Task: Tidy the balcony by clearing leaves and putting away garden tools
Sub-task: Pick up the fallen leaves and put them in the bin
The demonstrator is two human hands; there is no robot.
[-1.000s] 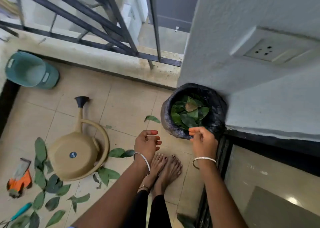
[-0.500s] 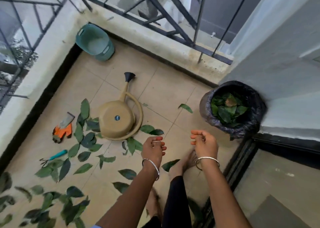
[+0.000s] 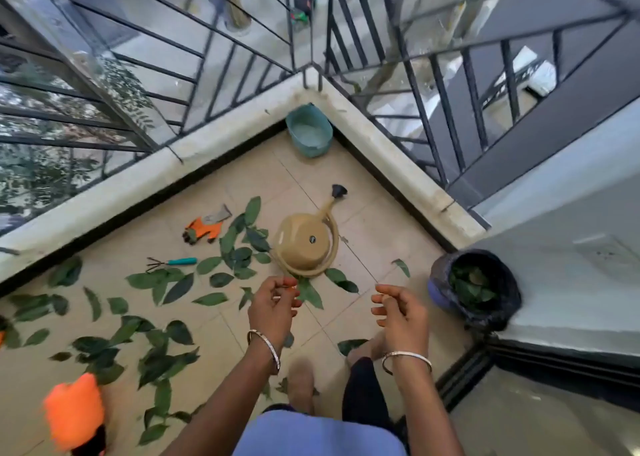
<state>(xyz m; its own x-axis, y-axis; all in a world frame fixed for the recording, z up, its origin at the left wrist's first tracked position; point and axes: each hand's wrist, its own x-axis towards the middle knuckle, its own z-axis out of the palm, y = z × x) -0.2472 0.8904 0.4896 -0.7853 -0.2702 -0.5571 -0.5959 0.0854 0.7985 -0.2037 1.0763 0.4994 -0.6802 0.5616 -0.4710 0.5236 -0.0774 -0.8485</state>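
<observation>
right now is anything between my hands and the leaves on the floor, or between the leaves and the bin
Nothing visible blocks the left hand or right hand from the leaves below. The watering can lies between the far leaves and the bin; leaves right of it have bare floor.

The beige tiled floor (image 3: pixel 374 220) carries scattered green leaves (image 3: pixel 173 286) (thickest at left), a tan watering can (image 3: pixel 304 244) on its side, an orange glove (image 3: pixel 204 229), a teal-handled hand rake (image 3: pixel 171 263), a teal tub (image 3: pixel 309 133) in the corner, and a bag-lined bin (image 3: pixel 440 293).
</observation>
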